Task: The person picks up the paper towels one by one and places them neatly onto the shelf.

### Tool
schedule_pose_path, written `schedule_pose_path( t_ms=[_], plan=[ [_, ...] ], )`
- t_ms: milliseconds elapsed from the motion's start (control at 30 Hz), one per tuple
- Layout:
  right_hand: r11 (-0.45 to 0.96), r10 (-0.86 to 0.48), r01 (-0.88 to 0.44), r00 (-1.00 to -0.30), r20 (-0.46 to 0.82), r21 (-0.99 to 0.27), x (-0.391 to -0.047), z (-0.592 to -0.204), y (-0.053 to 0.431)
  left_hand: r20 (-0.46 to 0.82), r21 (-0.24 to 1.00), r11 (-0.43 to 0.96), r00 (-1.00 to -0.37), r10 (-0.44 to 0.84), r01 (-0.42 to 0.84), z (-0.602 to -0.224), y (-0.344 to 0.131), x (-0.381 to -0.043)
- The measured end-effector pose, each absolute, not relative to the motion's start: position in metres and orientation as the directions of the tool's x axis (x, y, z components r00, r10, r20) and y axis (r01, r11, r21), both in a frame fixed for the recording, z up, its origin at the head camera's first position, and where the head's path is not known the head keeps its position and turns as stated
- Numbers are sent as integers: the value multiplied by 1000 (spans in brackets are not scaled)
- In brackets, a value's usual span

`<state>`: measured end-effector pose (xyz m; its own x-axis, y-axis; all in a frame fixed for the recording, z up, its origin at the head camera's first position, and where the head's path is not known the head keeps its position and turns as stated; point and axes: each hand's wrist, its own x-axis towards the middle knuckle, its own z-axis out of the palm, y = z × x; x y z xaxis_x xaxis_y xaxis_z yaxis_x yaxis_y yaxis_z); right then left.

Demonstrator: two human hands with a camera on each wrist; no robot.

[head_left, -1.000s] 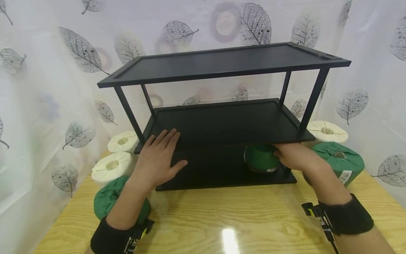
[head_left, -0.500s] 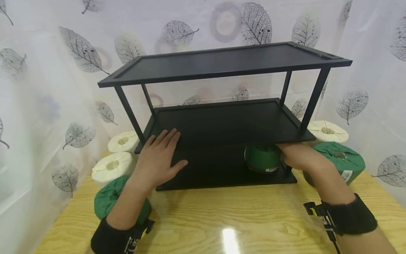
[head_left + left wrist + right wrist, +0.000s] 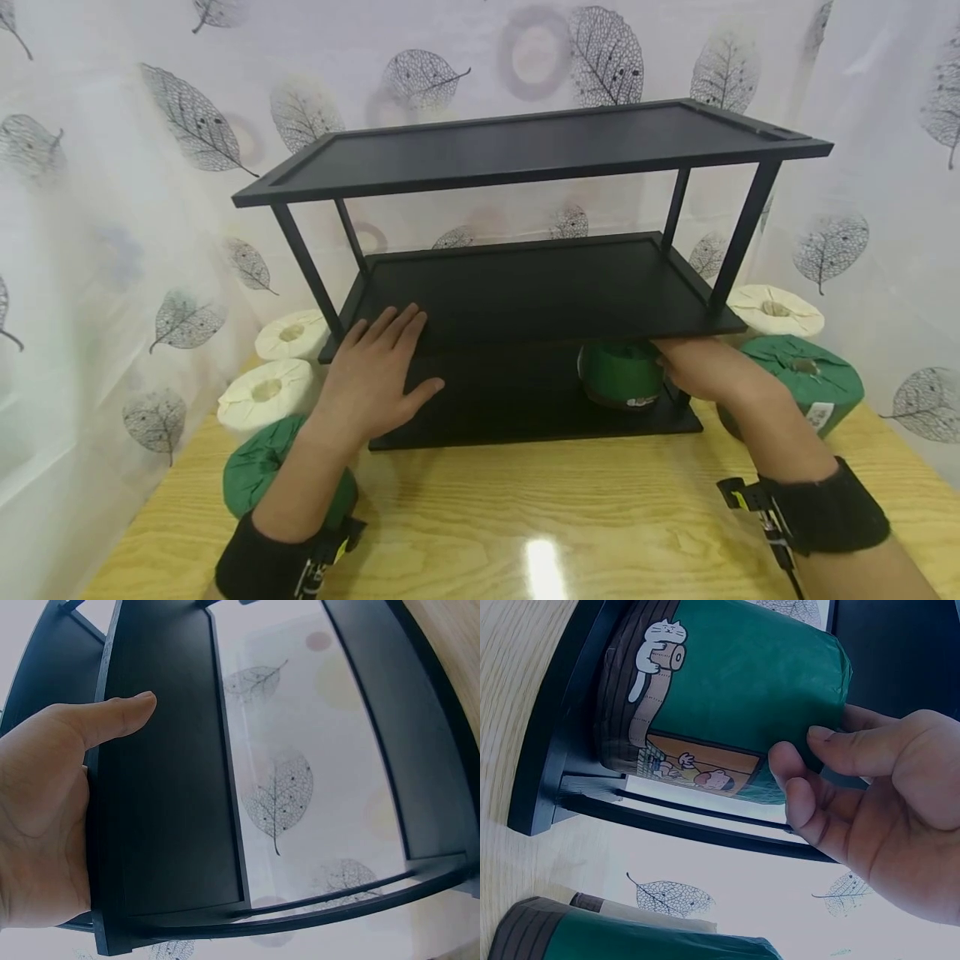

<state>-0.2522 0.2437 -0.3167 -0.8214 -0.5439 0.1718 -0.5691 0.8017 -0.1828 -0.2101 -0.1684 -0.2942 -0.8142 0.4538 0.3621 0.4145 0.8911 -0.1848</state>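
Note:
In the head view my left hand [image 3: 378,367] lies flat on the left front of the middle shelf [image 3: 517,283] of a black rack, fingers straight and thumb spread. The left wrist view shows this thumb against the dark board. A green-wrapped toilet paper roll [image 3: 621,375] stands upright at the right of the bottom shelf [image 3: 480,412]. My right hand [image 3: 701,367] reaches under the middle shelf at the roll's right side. In the right wrist view its curled fingers and thumb pinch the top edge of the roll, printed with a white cat; the fingertips are partly hidden.
Cream rolls [image 3: 265,392] and a green roll [image 3: 258,471] stand left of the rack. Another green roll [image 3: 806,379] and a cream roll [image 3: 772,310] stand to its right. Rack posts [image 3: 738,237] rise beside my right hand. A leaf-print curtain [image 3: 480,67] hangs behind the wooden table [image 3: 517,517].
My right hand and wrist have shifted slightly to the right, and less of the thumb shows over the roll. The roll stays in place, and my left hand has not moved.

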Motion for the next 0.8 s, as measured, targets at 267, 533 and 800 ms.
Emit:
schedule_pose_path(
  t_ms=[267,533,800],
  plan=[
    [789,-554,-582,-812,183,-195,-254,-317,240,353,-188,895,-823,445,403,-294,-169,-210],
    [759,-580,-622,-781,232,-192,-256,-319,239,364,-188,892,-815,451,411,-295,-169,-210],
    [771,-559,-597,-801,212,-222,-254,-318,238,370,-189,891,-811,454,413,-296,-170,-210]
  ],
)
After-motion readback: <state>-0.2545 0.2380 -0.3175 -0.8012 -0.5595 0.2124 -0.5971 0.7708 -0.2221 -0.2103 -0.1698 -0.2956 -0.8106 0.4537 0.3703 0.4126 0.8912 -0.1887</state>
